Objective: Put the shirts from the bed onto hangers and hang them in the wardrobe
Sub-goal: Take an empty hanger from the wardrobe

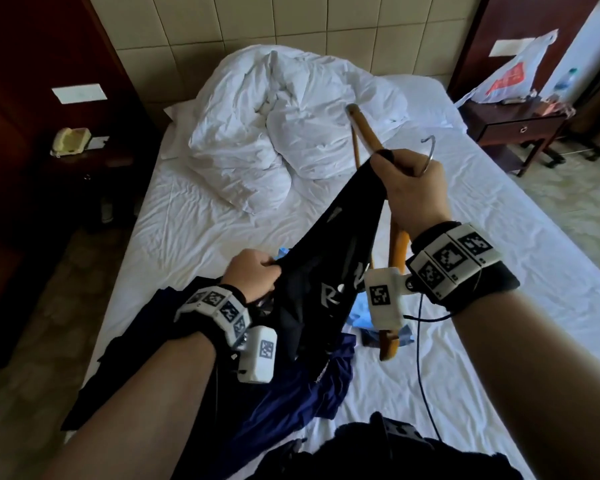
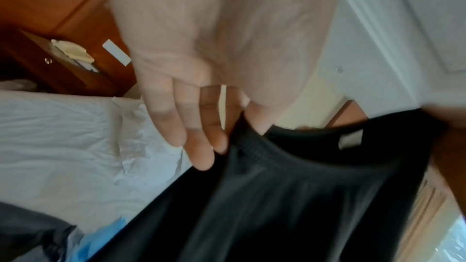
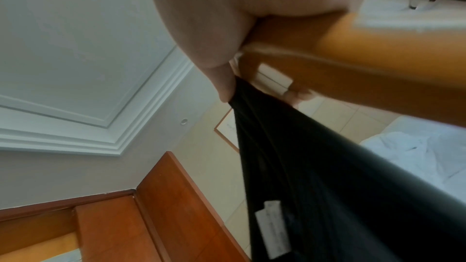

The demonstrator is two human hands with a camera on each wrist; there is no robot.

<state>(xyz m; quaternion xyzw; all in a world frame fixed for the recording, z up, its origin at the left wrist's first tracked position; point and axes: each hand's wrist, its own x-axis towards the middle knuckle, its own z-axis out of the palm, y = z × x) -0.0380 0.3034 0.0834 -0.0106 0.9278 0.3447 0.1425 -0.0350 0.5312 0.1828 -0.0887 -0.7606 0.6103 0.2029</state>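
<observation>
A black shirt [image 1: 326,271] with white lettering is stretched in the air between my two hands over the bed [image 1: 499,258]. My left hand [image 1: 253,275] grips its lower edge; in the left wrist view the fingers [image 2: 201,140] sit at the ribbed collar of the black shirt [image 2: 290,166]. My right hand [image 1: 409,188] holds a wooden hanger [image 1: 366,129] with a metal hook near its middle and pinches the shirt's top against it. In the right wrist view the hanger [image 3: 378,63] and the black shirt [image 3: 327,186] meet at the thumb. A navy shirt [image 1: 291,386] lies crumpled below.
A rumpled white duvet [image 1: 274,133] fills the head of the bed. A dark nightstand with a phone [image 1: 70,142] stands left; another nightstand [image 1: 516,123] with a plastic bag [image 1: 513,74] stands right. Something light blue [image 1: 357,313] lies under the shirts. A black cable [image 1: 420,344] hangs from my right wrist.
</observation>
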